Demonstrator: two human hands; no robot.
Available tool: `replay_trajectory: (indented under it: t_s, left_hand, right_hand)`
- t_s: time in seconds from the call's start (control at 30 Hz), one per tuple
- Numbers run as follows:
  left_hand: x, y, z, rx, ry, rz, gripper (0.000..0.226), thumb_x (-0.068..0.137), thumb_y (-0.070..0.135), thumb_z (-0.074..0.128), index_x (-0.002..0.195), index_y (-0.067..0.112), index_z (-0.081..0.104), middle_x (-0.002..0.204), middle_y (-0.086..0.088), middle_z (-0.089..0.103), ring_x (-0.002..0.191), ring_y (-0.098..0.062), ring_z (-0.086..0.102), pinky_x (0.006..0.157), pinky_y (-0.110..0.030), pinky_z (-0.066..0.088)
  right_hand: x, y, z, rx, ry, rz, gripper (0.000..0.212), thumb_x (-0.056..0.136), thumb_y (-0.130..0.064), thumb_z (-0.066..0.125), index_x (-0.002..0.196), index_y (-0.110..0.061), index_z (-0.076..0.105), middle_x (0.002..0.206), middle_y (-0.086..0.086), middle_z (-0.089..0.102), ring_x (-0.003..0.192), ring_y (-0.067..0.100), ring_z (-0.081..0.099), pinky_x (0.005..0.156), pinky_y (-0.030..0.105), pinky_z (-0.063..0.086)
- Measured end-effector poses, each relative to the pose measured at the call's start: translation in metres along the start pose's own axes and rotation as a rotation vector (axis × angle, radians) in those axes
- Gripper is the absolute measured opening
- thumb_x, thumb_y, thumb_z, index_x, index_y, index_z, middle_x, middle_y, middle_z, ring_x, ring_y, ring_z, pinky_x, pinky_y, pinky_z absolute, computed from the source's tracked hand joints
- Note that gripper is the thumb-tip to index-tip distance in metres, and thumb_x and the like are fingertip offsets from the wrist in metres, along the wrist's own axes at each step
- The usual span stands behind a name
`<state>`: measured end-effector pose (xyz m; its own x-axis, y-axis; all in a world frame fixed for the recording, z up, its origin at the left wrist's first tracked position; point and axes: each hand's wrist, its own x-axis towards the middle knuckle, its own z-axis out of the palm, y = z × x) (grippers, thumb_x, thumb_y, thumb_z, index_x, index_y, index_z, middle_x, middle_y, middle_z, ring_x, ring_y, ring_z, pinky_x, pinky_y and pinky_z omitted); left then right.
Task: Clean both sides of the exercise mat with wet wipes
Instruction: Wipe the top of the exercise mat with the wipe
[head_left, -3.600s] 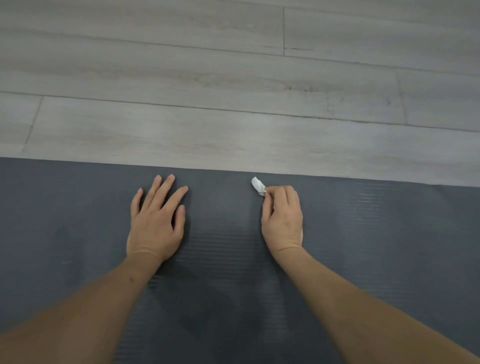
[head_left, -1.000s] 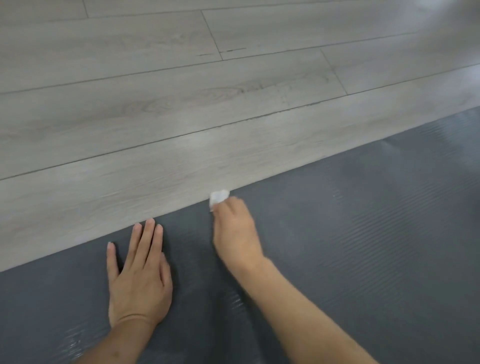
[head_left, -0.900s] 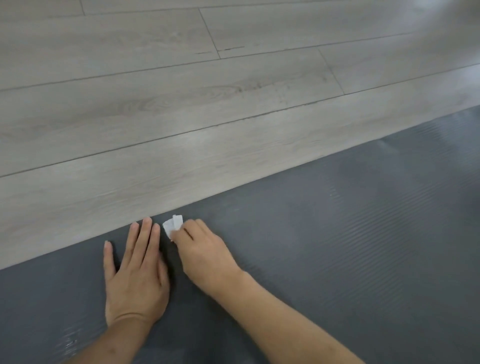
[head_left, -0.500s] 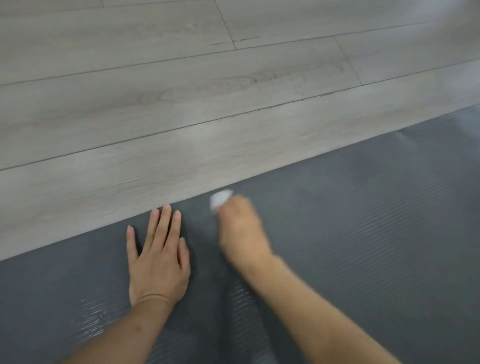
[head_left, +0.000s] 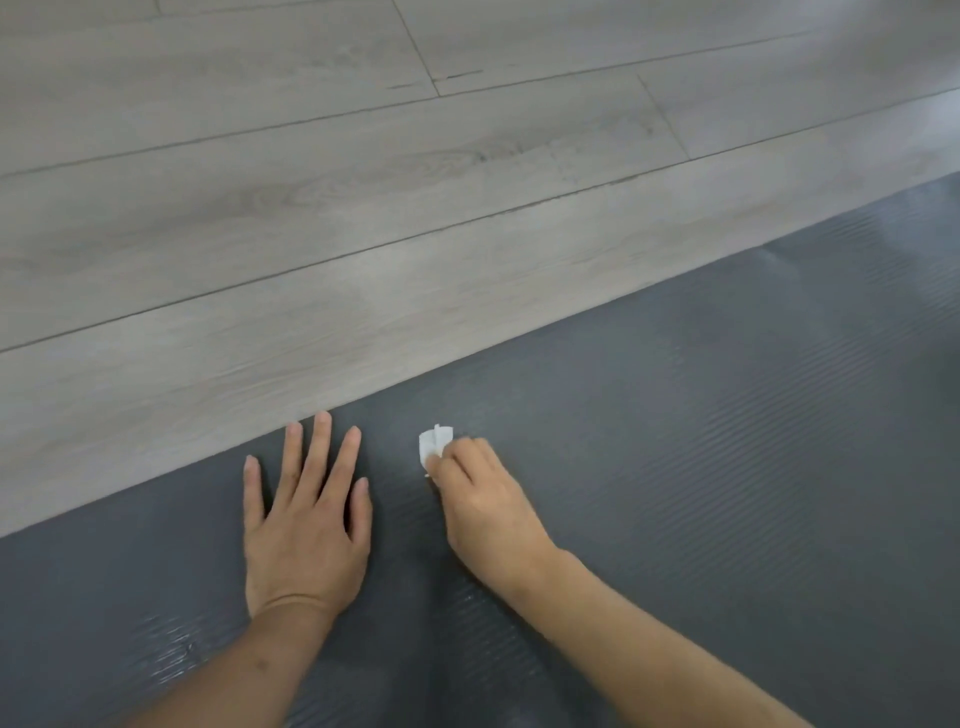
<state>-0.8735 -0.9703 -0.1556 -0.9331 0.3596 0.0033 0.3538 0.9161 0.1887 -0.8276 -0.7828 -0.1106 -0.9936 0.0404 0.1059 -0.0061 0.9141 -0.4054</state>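
The mat (head_left: 727, 467) lay flat on the floor (head_left: 363, 208), its far edge running aslant, with bare floor beyond it. Both hands were on the mat near that edge. The left hand (head_left: 304, 525) lay flat, fingers spread, fingertips just short of the edge. The right hand (head_left: 485, 509) sat just to its right, apart from it. The wipe (head_left: 434, 447) stuck out ahead of the right grip, touching the mat.

No text, label, brand, number or sign can be read anywhere in the frame. The exercise mat (head_left: 675, 467) and the wet wipe (head_left: 434, 444) carry no legible print.
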Motion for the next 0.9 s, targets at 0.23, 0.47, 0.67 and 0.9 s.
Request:
replay_trajectory:
  t_s: [0.23, 0.47, 0.67, 0.9]
  left_hand:
    - [0.001, 0.003, 0.0, 0.016, 0.016, 0.002, 0.058, 0.103, 0.04, 0.03, 0.156, 0.023, 0.043, 0.168, 0.0, 0.028, 0.158, -0.023, 0.019, 0.127, -0.058, 0.011]
    - [0.002, 0.001, 0.002, 0.018, 0.019, 0.007, 0.058, 0.102, 0.04, 0.031, 0.156, 0.023, 0.042, 0.169, -0.001, 0.027, 0.158, -0.022, 0.02, 0.126, -0.06, 0.013]
    - [0.001, 0.001, 0.003, 0.016, 0.008, 0.007, 0.058, 0.103, 0.04, 0.03, 0.158, 0.024, 0.039, 0.17, -0.001, 0.025, 0.159, -0.021, 0.016, 0.126, -0.06, 0.013]
    - [0.001, -0.001, 0.003, 0.009, 0.006, 0.011, 0.058, 0.103, 0.04, 0.03, 0.158, 0.024, 0.037, 0.17, -0.001, 0.024, 0.159, -0.022, 0.017, 0.125, -0.061, 0.014]
  right_hand:
    - [0.026, 0.171, -0.086, -0.252, 0.285, 0.47, 0.009, 0.093, -0.001, 0.059, 0.091, 0.003, 0.066, 0.087, 0.017, 0.05, 0.081, 0.037, 0.051, 0.07, 0.042, 0.046]
    - [-0.018, -0.021, 0.015, 0.058, 0.009, 0.022, 0.02, 0.09, 0.002, 0.057, 0.107, -0.003, 0.067, 0.094, 0.011, 0.058, 0.084, 0.029, 0.053, 0.071, 0.041, 0.05]
    - [0.015, 0.138, -0.06, -0.227, 0.184, 0.284, 0.009, 0.088, 0.002, 0.055, 0.082, -0.003, 0.06, 0.081, 0.016, 0.053, 0.077, 0.035, 0.051, 0.067, 0.047, 0.046]
    - [-0.007, 0.045, -0.01, -0.101, 0.172, 0.408, 0.023, 0.085, 0.007, 0.053, 0.101, -0.001, 0.066, 0.091, 0.016, 0.06, 0.082, 0.034, 0.054, 0.074, 0.042, 0.049]
